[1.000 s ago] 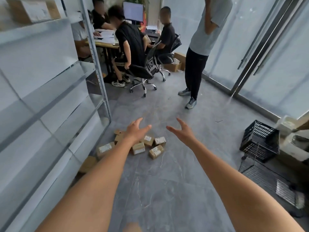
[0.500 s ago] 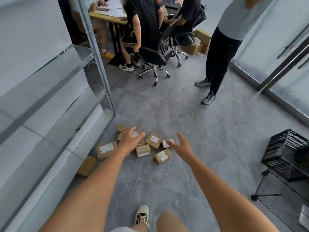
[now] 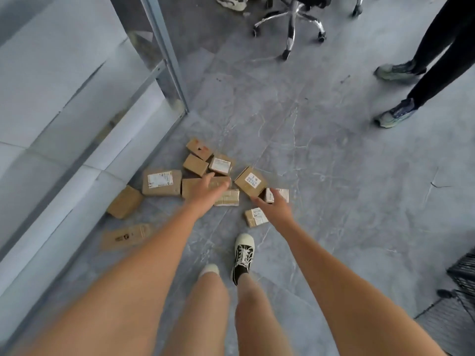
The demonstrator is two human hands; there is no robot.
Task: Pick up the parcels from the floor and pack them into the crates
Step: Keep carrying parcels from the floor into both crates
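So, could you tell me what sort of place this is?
Probably an office doubling as a parcel storeroom: a metal shelving rack, a wheeled office chair base, and small cardboard parcels scattered on the grey tile floor.

An office stockroom: metal shelving (image 3: 164, 60), swivel chair base (image 3: 290, 24), parcels (image 3: 161, 182) on floor.

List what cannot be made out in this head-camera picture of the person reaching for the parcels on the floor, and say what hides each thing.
- Parcel under the left hand: its top is covered by the hand.
- Labels on the parcels: print too small to read.
- Black crate: cut off by the right edge.
- Contact of the right hand with a parcel: blurred, cannot tell.
- Flat parcel by the shelf: motion-blurred.
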